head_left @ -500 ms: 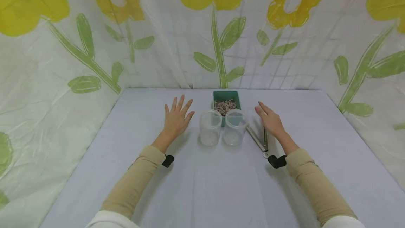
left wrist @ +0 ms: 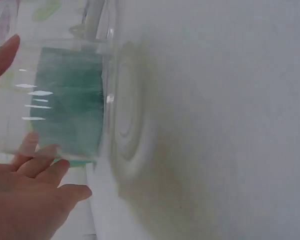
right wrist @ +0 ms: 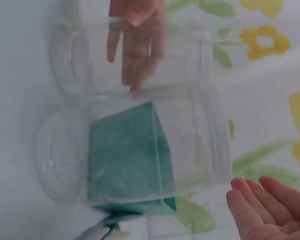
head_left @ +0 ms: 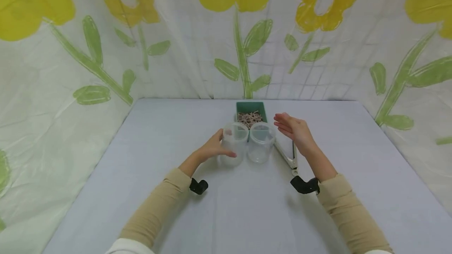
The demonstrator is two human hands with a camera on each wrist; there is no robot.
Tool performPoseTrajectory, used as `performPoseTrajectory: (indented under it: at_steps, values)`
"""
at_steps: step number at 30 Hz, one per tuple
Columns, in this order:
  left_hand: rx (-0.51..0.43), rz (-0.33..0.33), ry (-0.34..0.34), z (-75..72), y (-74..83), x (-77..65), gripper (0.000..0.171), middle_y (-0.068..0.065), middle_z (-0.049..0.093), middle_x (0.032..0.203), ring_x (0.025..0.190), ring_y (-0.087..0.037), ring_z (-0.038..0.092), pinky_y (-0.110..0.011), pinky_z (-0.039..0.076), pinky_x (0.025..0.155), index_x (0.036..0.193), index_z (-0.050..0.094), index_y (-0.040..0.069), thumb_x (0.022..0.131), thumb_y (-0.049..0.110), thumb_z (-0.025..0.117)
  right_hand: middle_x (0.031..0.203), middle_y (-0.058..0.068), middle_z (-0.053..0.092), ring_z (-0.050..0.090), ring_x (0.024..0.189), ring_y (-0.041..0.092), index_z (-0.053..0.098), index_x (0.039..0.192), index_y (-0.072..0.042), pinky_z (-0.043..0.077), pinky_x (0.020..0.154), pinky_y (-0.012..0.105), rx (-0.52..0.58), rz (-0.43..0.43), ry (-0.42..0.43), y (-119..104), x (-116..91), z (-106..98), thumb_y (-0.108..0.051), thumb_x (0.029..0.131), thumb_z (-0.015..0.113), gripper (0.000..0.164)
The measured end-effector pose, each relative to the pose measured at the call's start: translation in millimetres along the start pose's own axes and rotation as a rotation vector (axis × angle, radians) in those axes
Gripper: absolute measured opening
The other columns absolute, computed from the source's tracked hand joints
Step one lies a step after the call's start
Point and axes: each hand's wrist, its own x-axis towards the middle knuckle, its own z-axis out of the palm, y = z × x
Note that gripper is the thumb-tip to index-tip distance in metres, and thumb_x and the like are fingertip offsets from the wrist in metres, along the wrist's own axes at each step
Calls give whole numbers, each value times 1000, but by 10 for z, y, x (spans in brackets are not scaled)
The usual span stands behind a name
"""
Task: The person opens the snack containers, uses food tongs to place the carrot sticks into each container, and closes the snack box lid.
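Two clear plastic jars stand upright side by side on the table. My left hand [head_left: 210, 147] holds the left jar [head_left: 235, 142], with the thumb across its near side and the fingers around its far side. In the left wrist view, the fingertips [left wrist: 32, 145] lie at the wall of that jar [left wrist: 65, 130]. My right hand [head_left: 297, 133] hovers just right of the right jar [head_left: 260, 144], fingers nearly straight and holding nothing. Below that hand, metal tongs [head_left: 283, 154] lie spread on the table, partly hidden. In the right wrist view, my right fingers [right wrist: 250, 202] are near the jar's rim.
Behind the jars sits a green rectangular box [head_left: 250, 106] with several small brownish pieces [head_left: 249, 118] inside. A pale cloth covers the table [head_left: 226, 211]. A white curtain [head_left: 190, 66] with painted flowers hangs along its far edge.
My left hand has moved right from the bare table to the left jar, which now sits slightly closer to the right jar. My right hand has turned and shifted a little left.
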Motion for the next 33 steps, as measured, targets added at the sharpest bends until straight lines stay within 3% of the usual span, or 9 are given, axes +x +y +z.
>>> performPoseTrajectory:
  at_steps: [4, 7, 11, 15, 17, 19, 24, 30, 33]
  values:
    - [5, 61, 104, 51, 127, -94, 67, -21, 42, 144, 138, -33, 35, -50, 33, 109, 123, 36, 1, 76, 13, 82, 144, 28, 39, 56, 121, 17, 37, 141, 14, 43, 100, 27, 83, 1, -56, -74, -86, 125, -32, 105, 44, 59]
    - [95, 202, 201, 100, 280, -210, 78, -21, 51, 136, 130, -33, 45, -50, 36, 107, 130, 40, -1, 70, 15, 87, 145, 28, 39, 56, 122, 18, 37, 141, 14, 44, 99, 26, 95, -6, -106, -112, -149, 203, -27, 104, 45, 56]
    - [394, 434, 388, 196, 456, -361, 84, -19, 59, 125, 115, -34, 56, -49, 47, 95, 130, 48, -3, 63, 24, 91, 149, 25, 37, 43, 134, 32, 36, 143, 12, 37, 107, 35, 15, -45, -163, -138, -222, 316, -22, 103, 47, 54]
    - [753, 649, 603, 290, 528, -422, 83, -16, 64, 118, 105, -32, 61, -45, 52, 88, 124, 55, -2, 58, 30, 94, 148, 21, 40, 40, 135, 34, 38, 146, 5, 33, 109, 46, -140, -64, -130, -145, -263, 436, -23, 98, 59, 60]
    - [842, 718, 673, 327, 538, -439, 83, -15, 64, 116, 104, -32, 62, -43, 52, 88, 122, 57, -2, 56, 32, 95, 147, 19, 42, 43, 133, 34, 38, 147, 2, 37, 107, 48, -213, -57, -100, -141, -272, 483, -25, 93, 67, 67]
    - [847, 738, 697, 356, 539, -460, 83, -15, 65, 114, 103, -31, 62, -42, 53, 87, 121, 58, -2, 54, 31, 95, 146, 18, 44, 47, 130, 33, 39, 147, 1, 41, 104, 47, -262, -45, -80, -138, -279, 517, -26, 88, 73, 73]
    - [689, 663, 622, 373, 557, -524, 79, -16, 67, 111, 99, -32, 64, -44, 55, 81, 119, 59, 0, 54, 28, 95, 145, 17, 44, 48, 129, 30, 42, 144, 2, 43, 102, 42, -262, -56, -75, -134, -305, 520, -22, 82, 80, 77]
    - [303, 426, 279, 332, 541, -572, 79, -17, 65, 120, 106, -31, 64, -47, 52, 87, 127, 59, -3, 60, 24, 92, 146, 20, 43, 36, 138, 30, 46, 141, 5, 34, 107, 42, -307, -253, -269, -180, -344, 433, -12, 76, 84, 77]
    - [153, 344, 177, 338, 510, -583, 79, -17, 60, 129, 117, -31, 58, -46, 48, 96, 133, 54, -3, 66, 17, 90, 149, 21, 38, 29, 141, 32, 41, 144, 5, 28, 110, 49, -323, -302, -363, -207, -354, 379, -12, 78, 82, 80]
